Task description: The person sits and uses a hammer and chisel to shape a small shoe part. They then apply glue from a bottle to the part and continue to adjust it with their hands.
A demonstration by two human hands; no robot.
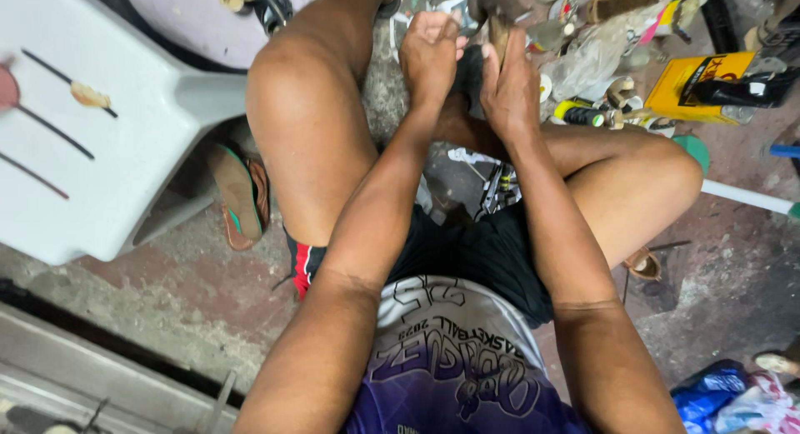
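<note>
I sit on the floor with both arms stretched out in front, over my bent legs. My left hand (429, 55) is curled into a fist against the edge of a dark shoe-like object (469, 74); what the fist grips is hidden. My right hand (510, 88) lies flat along the other side of that object, its fingers pressed against a brown strip (500, 30) that sticks up from it. The two hands nearly touch. Most of the dark object is hidden between them.
A white plastic chair (92, 126) stands at left with a pair of flip-flops (239, 194) beside it. Ahead lie a brush (621, 1), a yellow box (696, 84), a black bottle (742, 91) and small tins. A white pipe (746, 197) and a blue bag (708, 392) lie at right.
</note>
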